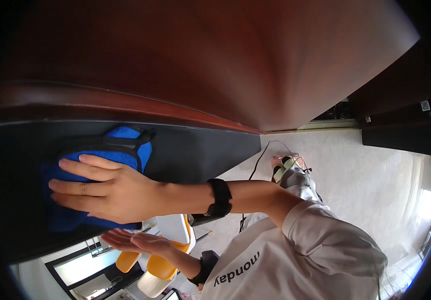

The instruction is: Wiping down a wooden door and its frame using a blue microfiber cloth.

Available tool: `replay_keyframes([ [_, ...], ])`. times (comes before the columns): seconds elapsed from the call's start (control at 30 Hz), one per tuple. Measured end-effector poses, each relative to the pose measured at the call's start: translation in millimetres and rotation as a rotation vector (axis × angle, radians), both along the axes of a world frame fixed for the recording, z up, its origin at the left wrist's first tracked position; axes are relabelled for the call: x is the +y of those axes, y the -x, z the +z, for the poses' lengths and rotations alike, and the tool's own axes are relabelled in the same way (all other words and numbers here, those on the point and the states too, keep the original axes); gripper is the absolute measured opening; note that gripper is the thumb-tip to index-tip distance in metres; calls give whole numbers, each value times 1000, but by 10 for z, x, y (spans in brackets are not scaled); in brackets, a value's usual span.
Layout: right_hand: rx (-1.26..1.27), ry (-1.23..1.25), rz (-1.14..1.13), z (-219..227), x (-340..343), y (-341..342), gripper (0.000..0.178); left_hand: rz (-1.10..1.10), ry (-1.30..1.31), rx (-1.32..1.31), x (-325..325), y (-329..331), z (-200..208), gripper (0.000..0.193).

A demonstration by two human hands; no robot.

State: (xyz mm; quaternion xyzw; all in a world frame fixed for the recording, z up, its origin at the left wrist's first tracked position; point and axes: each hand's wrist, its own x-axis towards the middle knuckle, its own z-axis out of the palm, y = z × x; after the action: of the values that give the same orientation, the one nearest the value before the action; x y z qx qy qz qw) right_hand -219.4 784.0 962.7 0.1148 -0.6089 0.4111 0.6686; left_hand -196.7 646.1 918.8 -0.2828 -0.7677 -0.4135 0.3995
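Observation:
My right hand [108, 190] lies flat over a folded blue fabric item [125, 132] with black edging and a short black strap or loop. Its fingers are stretched out and slightly spread, hiding much of the cloth, so its exact kind cannot be made out. The fabric rests on a black tabletop [195, 150]. My left hand [140, 242] is at the table's edge, below the right forearm in the picture. Its fingers are extended and nothing shows in it. A black band circles each wrist.
A dark reddish-brown wooden panel [200, 55] rises along the table's edge. Yellow-and-white chairs [163, 266] stand past the left hand. A thin dark cable [259, 159] runs over the pale floor [340, 165] near my feet. Dark cabinets [400, 125] stand at the right.

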Motion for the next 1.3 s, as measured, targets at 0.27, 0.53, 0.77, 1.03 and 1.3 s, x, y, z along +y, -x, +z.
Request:
replay_keyframes([
  [0.27, -491, 172, 216, -1927, 139, -22, 51, -21, -356, -55, 173, 414, -331, 78],
  [0.53, -903, 494, 134, -3083, -152, -318, 50, -132, -358, -94, 398, 357, -235, 75],
  [0.77, -629, 378, 420, -1593, -87, -227, 65, -142, -373, -115, 93, 425, -463, 81],
  [1.03, -216, -139, 119, -800, 83, 32, 44, -91, -393, -127, -201, 550, -645, 80],
  [1.3, -909, 451, 161, -2940, -140, -209, 52, -41, -219, 5, 397, 357, -259, 69],
])
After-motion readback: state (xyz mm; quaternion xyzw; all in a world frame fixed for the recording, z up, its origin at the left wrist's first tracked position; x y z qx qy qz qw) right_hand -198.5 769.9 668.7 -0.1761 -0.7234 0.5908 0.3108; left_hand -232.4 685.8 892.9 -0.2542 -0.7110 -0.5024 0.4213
